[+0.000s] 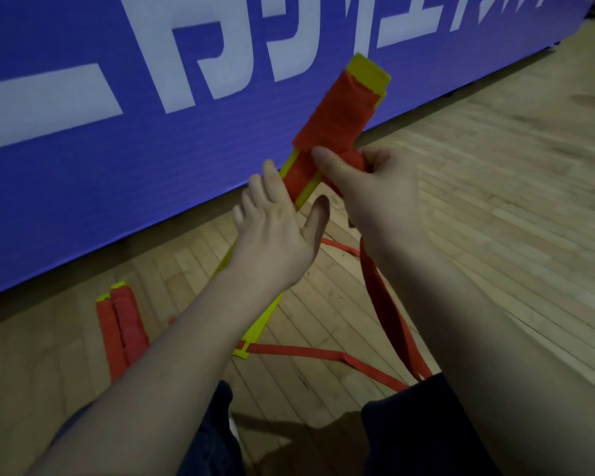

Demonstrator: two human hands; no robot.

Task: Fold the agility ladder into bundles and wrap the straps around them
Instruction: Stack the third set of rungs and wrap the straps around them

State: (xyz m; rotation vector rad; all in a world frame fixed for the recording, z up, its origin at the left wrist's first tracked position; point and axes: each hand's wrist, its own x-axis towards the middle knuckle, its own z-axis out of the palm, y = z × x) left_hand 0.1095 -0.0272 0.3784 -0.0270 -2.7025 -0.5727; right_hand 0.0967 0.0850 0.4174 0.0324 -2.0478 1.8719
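The bundle (pixel 337 108) of yellow ladder rungs is held up off the wooden floor (pixel 495 201), tilted with its upper end toward the blue banner (pixel 83 166) and its lower end near the person's legs. Red strap is wound tightly around its upper part. The right hand (pixel 375 190) is closed on the red strap (pixel 385 310) just below the wound section, thumb pressed against the bundle; the strap hangs down past the right forearm and trails across the floor. The left hand (pixel 275 228) is open wide, fingers spread, its fingertips touching the bundle's left side without gripping. A finished bundle (pixel 124 331), wrapped in red, lies on the floor near the banner's lower edge, left of the left forearm.
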